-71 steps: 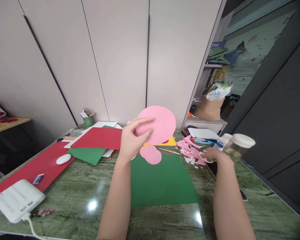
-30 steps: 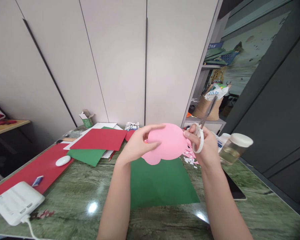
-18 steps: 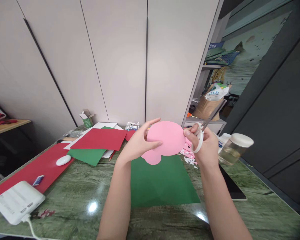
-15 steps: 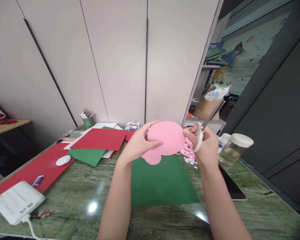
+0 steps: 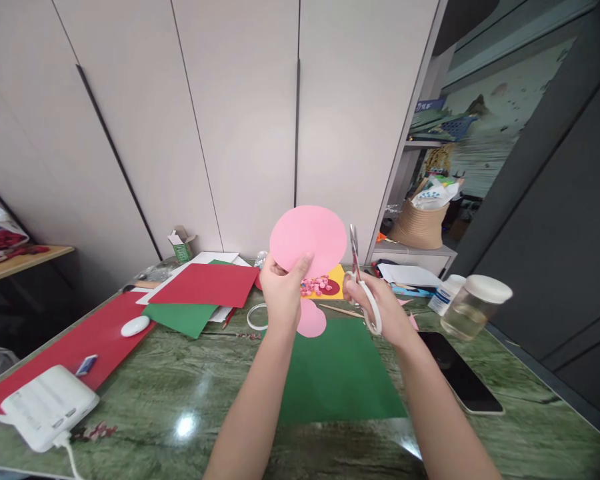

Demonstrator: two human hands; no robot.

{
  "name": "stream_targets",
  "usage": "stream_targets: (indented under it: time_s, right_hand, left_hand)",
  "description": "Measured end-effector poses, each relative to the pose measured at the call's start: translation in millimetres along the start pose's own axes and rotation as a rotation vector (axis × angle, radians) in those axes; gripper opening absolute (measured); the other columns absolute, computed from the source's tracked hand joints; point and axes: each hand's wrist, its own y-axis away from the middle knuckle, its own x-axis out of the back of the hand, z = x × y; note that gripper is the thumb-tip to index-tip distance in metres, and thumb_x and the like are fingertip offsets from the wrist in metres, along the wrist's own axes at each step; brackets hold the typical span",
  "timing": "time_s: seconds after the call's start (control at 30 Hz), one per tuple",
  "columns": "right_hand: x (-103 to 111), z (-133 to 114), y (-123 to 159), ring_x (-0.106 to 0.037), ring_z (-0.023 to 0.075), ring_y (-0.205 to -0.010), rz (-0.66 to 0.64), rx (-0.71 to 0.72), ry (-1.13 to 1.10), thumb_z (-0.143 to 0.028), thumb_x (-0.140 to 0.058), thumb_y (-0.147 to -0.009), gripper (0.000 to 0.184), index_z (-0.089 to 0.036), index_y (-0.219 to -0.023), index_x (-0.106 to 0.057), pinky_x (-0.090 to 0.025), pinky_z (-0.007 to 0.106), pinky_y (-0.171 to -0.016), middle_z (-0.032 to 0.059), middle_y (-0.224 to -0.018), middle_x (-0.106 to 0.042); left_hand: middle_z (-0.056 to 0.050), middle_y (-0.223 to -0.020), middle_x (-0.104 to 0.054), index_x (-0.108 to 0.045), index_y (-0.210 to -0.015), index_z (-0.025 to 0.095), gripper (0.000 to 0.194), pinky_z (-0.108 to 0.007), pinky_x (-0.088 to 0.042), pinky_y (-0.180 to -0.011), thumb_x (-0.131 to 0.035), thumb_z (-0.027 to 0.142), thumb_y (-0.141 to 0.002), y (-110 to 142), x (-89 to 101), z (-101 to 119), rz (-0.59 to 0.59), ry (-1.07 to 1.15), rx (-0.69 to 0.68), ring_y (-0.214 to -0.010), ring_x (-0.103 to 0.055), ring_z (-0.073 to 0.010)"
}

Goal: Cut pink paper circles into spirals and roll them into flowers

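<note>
My left hand [image 5: 283,285] grips a large pink paper oval [image 5: 310,233] at its lower left edge, thumb in front, and holds it upright above the table. To its right, my right hand [image 5: 377,303] has the white handles of a pair of scissors [image 5: 373,310], blades pointing up and apart from the paper. Below the oval lies a smaller pink paper circle [image 5: 313,320], partly hidden by my left wrist, at the top of a green paper sheet [image 5: 340,373]. Behind are small pink pieces [image 5: 317,285] on yellow paper [image 5: 336,275] with a red shape.
Red paper sheets [image 5: 205,285], a white power bank [image 5: 50,403] with a cable and a white oval object [image 5: 135,325] are on the left. A black phone [image 5: 463,373], a lidded jar [image 5: 475,307] and a white bottle [image 5: 446,293] stand or lie right. A tape roll [image 5: 255,317] lies left of centre.
The pink oval has moved up and left, away from my right hand, which has let go of its edge. The scissors have swung upright and moved left. The view has shifted slightly.
</note>
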Motion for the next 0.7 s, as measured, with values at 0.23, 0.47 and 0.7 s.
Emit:
stream_targets:
  time_s: [0.23,0.47,0.7]
  right_hand:
    - [-6,-4,3,-0.036,0.0118,-0.061,-0.088,-0.031,0.018,-0.047,-0.044,-0.088,0.035,-0.019,-0.067,-0.044,-0.028,0.024,-0.056,-0.0028,-0.064,-0.041]
    - [-12,-4,6,-0.033,0.0117,-0.062,-0.186,-0.041,0.088,-0.044,-0.046,-0.088,0.032,-0.019,-0.067,-0.04,-0.025,0.025,-0.056,-0.003,-0.065,-0.038]
    - [-12,-7,8,-0.032,0.0114,-0.062,-0.183,-0.012,0.077,-0.045,-0.043,-0.089,0.034,-0.019,-0.067,-0.04,-0.024,0.025,-0.055,-0.0032,-0.065,-0.036]
  left_hand:
    - [-0.011,-0.119,-0.063,-0.058,-0.111,0.016,0.046,-0.027,-0.052,-0.088,-0.074,0.025,-0.069,5,-6.0,6,0.221,0.068,-0.08,-0.103,-0.063,-0.0183]
    - [-0.011,-0.112,-0.066,-0.059,-0.111,0.016,0.046,-0.028,-0.053,-0.086,-0.075,0.024,-0.068,6,-10.1,10,0.342,0.18,-0.091,-0.107,-0.062,-0.0202]
    - [-0.011,-0.111,-0.067,-0.059,-0.109,0.015,0.043,-0.029,-0.052,-0.087,-0.074,0.022,-0.069,8,-11.8,11,0.304,0.216,-0.065,-0.106,-0.062,-0.0201]
